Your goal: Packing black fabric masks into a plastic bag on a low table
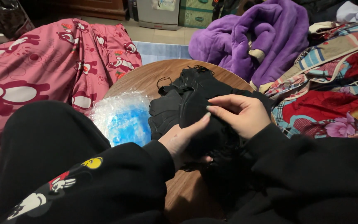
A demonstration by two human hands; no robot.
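Centre frame, on the round table [146, 76], both hands grip a stack of black masks [187, 103]: left hand [183, 141] clamped underneath, right hand [241, 114] fingers pinching the top one. Peeling step; next needs clean single-mask separation.

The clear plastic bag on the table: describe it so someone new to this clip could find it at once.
Start at the round wooden table in the middle. On its left part, beside the pile of black face masks that both hands work on, lies the crinkly clear plastic bag. It alone is see-through, with light blue showing inside.
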